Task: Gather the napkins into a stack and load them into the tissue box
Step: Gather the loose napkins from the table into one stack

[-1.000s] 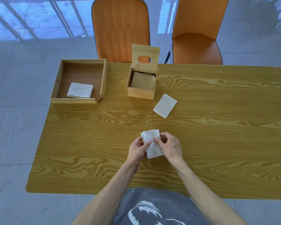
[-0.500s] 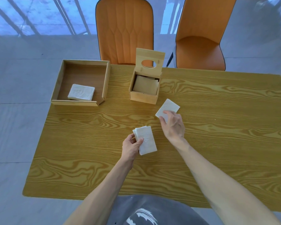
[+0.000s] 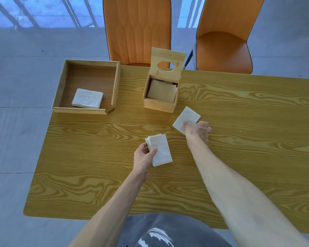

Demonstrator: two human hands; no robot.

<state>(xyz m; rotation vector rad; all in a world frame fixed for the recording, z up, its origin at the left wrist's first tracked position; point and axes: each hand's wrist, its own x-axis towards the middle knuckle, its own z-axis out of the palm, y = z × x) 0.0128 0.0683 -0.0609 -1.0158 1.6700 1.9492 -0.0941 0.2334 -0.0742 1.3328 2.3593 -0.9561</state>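
Note:
My left hand (image 3: 144, 155) grips a small stack of white napkins (image 3: 161, 151) by its left edge, just above the table's middle. My right hand (image 3: 198, 131) is closed on the near corner of a single white napkin (image 3: 185, 118) that lies in front of the wooden tissue box (image 3: 158, 105). The box stands open, its lid with an oval hole raised at the back, and a tan surface shows inside it. Another stack of white napkins (image 3: 87, 98) lies in the wooden tray (image 3: 116, 86) at the table's back left.
Two orange chairs (image 3: 137, 29) (image 3: 223, 32) stand behind the wooden table (image 3: 248, 122). The table's front edge is close to my body. The floor around is grey tile.
My right hand left the stack, reached forward right to the lone napkin and now pinches its corner. My left hand keeps hold of the stack alone.

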